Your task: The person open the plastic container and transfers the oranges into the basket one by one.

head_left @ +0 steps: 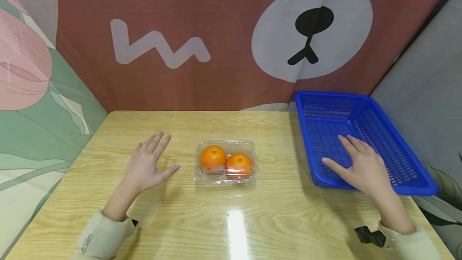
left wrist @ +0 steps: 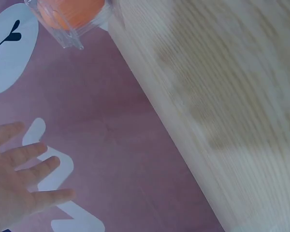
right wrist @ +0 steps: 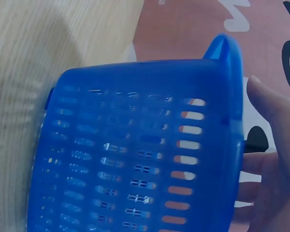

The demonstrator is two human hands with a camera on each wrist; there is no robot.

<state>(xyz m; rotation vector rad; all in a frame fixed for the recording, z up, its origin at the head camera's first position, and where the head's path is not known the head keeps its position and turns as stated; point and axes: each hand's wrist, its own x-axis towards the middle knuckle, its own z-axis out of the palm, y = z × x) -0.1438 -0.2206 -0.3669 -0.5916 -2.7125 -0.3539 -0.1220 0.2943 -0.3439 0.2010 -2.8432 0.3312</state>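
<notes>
Head view, two oranges (head_left: 213, 157) in clear plastic box (head_left: 207, 177), blue basket (head_left: 328, 131)

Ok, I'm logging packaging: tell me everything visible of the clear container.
The clear container is a rectangular, see-through box, apparently plastic, with rounded corners and a projecting rim. It sits flat on the table, left of the blue basket, two oranges side by side inside. It looks closed, though I can't be sure. Neither the left hand nor the right hand touches it.
</notes>
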